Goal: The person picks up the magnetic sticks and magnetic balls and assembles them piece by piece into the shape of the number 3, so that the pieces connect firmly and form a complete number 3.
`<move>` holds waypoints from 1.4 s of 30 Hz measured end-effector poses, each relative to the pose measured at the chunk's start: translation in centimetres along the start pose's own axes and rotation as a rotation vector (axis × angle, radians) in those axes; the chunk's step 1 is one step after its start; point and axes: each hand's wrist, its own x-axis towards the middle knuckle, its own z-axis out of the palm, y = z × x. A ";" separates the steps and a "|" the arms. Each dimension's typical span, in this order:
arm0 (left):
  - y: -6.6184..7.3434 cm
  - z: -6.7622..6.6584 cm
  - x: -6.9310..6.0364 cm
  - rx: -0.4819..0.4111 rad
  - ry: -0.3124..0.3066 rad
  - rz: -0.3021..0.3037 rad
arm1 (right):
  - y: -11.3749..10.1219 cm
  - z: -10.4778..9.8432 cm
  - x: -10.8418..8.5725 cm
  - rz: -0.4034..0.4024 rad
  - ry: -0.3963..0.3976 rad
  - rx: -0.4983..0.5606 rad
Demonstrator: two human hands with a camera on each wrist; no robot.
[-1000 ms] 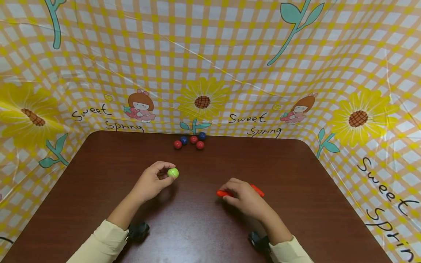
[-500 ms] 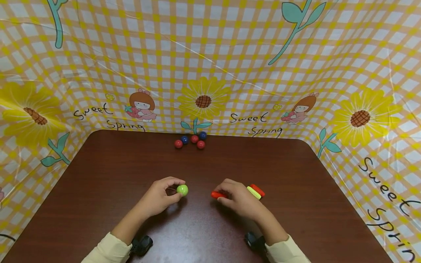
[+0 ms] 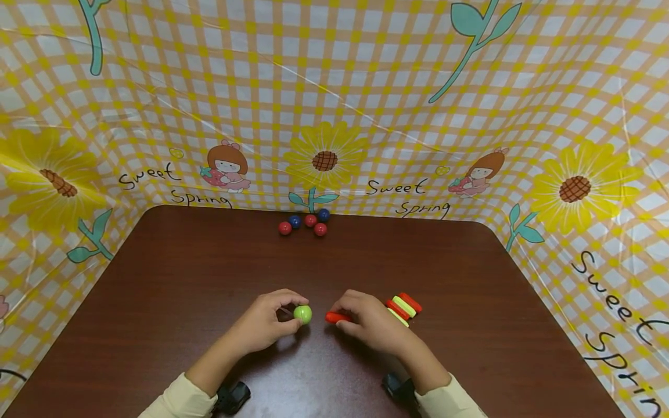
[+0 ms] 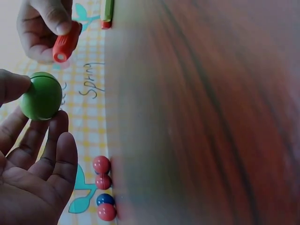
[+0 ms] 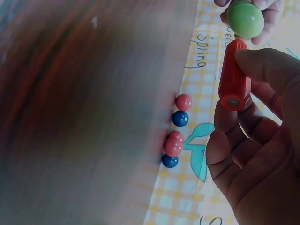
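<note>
My left hand (image 3: 266, 322) pinches a green ball (image 3: 302, 314) between thumb and fingertips, a little above the table. In the left wrist view the green ball (image 4: 41, 96) shows a seam line around it. Facing it, my right hand (image 3: 373, 322) holds a short red rod (image 3: 337, 317) between thumb and fingers. The right wrist view shows the red rod (image 5: 234, 77) with ridged sides and a small pale metallic-looking spot on its end. Only a small gap parts the rod's tip from the ball.
Right of my right hand, several red and yellow-green rods (image 3: 405, 303) lie side by side. Red balls (image 3: 320, 230) and blue balls (image 3: 324, 215) are grouped at the far edge of the dark wooden table (image 3: 209, 244). A checked cloth (image 3: 334, 87) hangs around the table.
My left hand has brought the green ball right and nearer to me. My right hand has moved left with the red rod, uncovering more rods behind it.
</note>
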 end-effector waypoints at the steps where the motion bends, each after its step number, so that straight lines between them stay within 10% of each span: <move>1: 0.1 0.1 0.0 0.003 -0.005 -0.001 | -0.1 0.1 0.1 -0.007 0.001 -0.003; 42: 0.0 1.1 -0.7 0.059 -0.050 -0.115 | -1.2 1.6 0.9 -0.013 -0.111 -0.024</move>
